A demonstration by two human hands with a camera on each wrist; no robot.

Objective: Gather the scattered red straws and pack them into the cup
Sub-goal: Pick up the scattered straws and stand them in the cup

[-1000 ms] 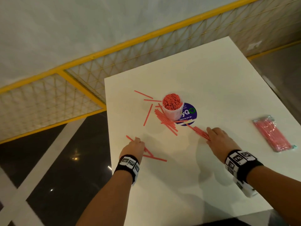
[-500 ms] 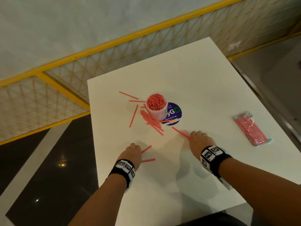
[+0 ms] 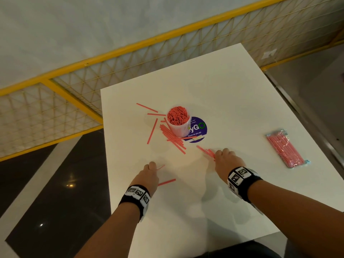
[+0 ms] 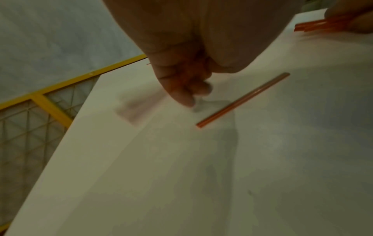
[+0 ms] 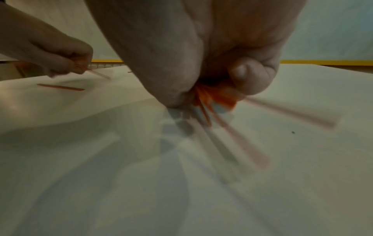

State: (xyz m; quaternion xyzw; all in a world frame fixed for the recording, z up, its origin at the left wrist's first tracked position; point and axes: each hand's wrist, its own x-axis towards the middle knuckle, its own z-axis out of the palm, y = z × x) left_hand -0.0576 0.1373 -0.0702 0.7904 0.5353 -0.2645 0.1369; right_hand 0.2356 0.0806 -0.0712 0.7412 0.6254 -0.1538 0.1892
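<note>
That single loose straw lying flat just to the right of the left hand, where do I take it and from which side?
Take the single straw near its middle, from straight above, thumb and finger either side of its width. It lies flat and apart from others on the table, so nothing blocks a top-down grip; a mid-length hold should keep it level. The left hand, already pinching another straw, is nearest.

White rectangular table [image 3: 232, 94], matte top. Behind its far edge, yellow-framed railing [image 3: 119, 53] with pale wire mesh. Beyond railing, plain whitish wall [image 3: 74, 25]. Dark glossy floor [image 3: 55, 183] left of table, reflecting lamp spots; pale stripe crossing it.
</note>
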